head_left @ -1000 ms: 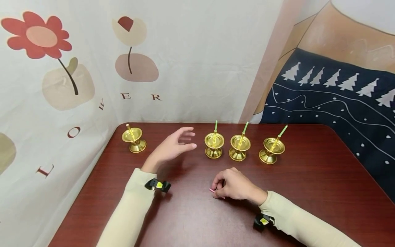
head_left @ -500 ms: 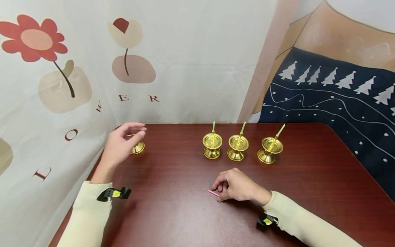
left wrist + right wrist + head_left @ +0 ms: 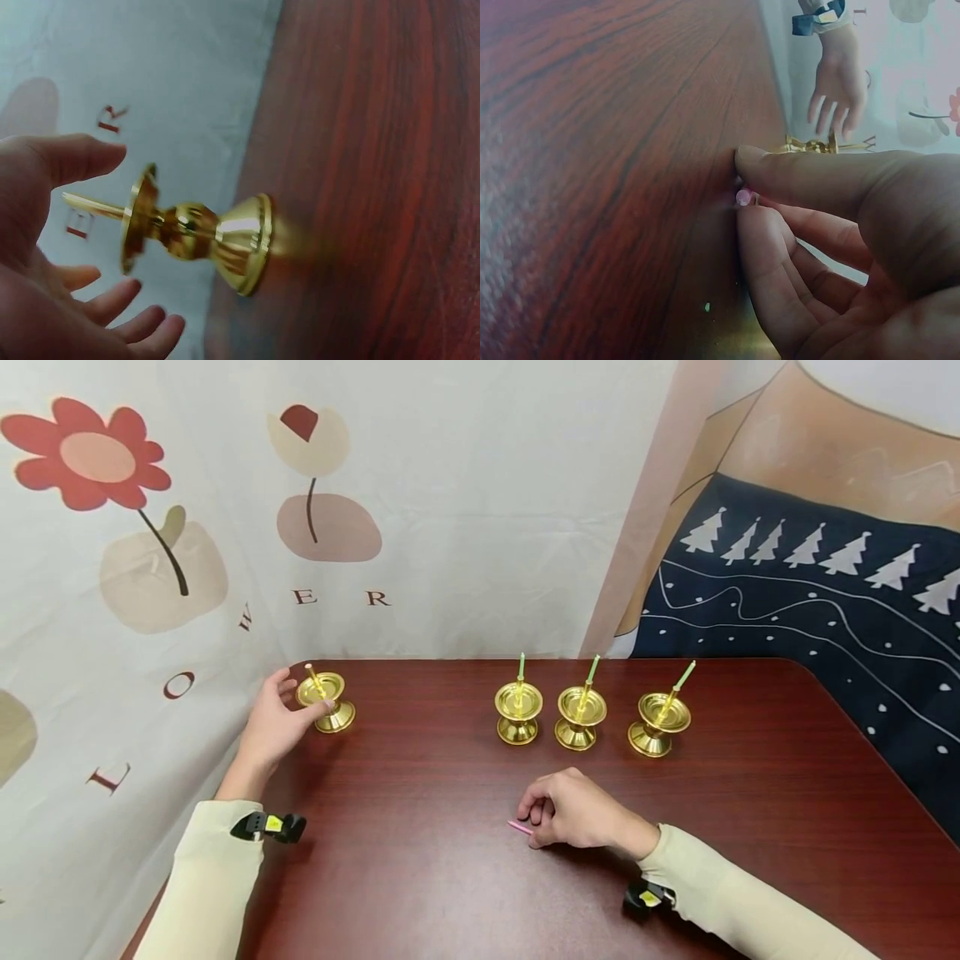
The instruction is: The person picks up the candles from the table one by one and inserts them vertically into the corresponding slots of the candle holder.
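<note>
At the table's far left, a brass candle holder [image 3: 335, 714] stands upright, with no candle showing above its slim tube. My left hand [image 3: 276, 722] is spread around its dish in the head view. In the left wrist view the thumb [image 3: 90, 157] and fingers lie on either side of the holder's top, with a gap visible. Low over the table's middle, my right hand [image 3: 570, 810] pinches a thin pink candle [image 3: 520, 827] between thumb and index finger. The right wrist view shows just the candle's pink end [image 3: 743, 197]; the fingers hide the rest.
Three more brass holders [image 3: 517, 727], [image 3: 580, 731], [image 3: 651, 739] stand in a row at the back right, each bearing a thin green candle [image 3: 593, 669]. Printed curtains [image 3: 480, 510] hang directly behind and left of the dark red wooden table [image 3: 420, 877].
My left hand has moved left across the table and down to the far-left holder. The right hand stays nearly in place, and more of the pink candle shows now.
</note>
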Demonstrator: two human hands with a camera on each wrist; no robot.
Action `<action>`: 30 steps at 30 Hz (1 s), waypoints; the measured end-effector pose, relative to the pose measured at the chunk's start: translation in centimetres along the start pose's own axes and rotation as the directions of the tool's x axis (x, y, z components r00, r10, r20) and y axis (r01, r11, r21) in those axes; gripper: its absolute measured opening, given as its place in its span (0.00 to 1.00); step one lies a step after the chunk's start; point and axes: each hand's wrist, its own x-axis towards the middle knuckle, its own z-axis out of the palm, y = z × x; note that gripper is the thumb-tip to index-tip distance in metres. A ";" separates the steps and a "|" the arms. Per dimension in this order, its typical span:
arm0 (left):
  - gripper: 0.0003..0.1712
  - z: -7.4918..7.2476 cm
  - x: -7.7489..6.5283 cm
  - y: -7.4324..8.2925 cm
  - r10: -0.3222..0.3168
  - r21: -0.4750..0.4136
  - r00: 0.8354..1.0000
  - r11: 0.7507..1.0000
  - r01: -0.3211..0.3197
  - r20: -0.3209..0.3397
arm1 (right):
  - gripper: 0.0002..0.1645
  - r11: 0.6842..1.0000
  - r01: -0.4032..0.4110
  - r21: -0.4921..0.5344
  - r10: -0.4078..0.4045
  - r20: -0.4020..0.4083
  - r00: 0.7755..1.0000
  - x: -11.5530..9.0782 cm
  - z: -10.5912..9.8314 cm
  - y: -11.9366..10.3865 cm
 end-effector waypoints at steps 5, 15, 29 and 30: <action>0.61 0.4 0.9 -1.1 -0.067 -0.030 0.989 0.997 0.071 0.135 | 0.18 1.000 0.007 -0.007 -0.007 -0.006 1.000 0.0 0.1 0.1; 0.52 1.4 1.3 -1.6 -0.018 -0.075 0.991 0.997 0.028 0.133 | 0.15 0.999 -0.037 0.030 0.037 -0.004 0.999 0.0 -0.1 -0.1; 0.55 2.9 1.0 -0.7 -0.020 -0.038 0.985 0.999 0.027 0.174 | 0.15 0.918 -0.212 0.334 0.193 0.089 0.977 0.6 -0.4 1.0; 0.55 3.1 0.9 -0.6 -0.017 -0.040 0.984 0.999 0.024 0.175 | 0.15 0.883 -0.242 0.401 0.215 0.111 0.970 0.7 -0.4 1.2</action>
